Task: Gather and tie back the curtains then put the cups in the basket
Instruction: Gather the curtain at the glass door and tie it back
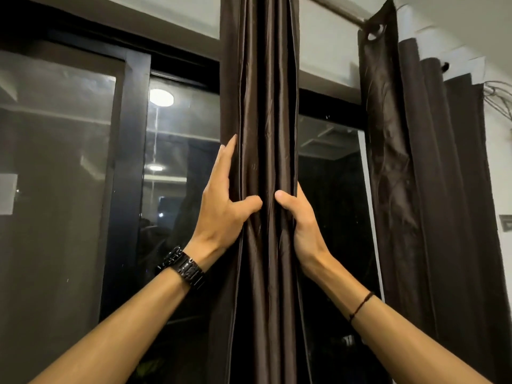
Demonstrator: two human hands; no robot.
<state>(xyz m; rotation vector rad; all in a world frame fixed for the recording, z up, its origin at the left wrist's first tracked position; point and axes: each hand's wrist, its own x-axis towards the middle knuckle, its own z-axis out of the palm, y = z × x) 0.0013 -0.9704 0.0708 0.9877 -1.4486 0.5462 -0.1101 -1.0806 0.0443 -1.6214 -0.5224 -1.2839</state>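
Dark window glass behind. We clasp gathered curtain from both sides: left grip, right grip, thumbs across front. Bundle runs vertical between them; second curtain hangs further right.

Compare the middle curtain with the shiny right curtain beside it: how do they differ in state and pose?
The middle curtain is bunched into tight narrow pleats; the right curtain hangs flatter and looser. The left hand and right hand hold the middle curtain; nothing touches the right curtain. The right curtain's eyelet shows on the rod; the middle curtain's top is cut off. Both are dark brown, with no tie showing.
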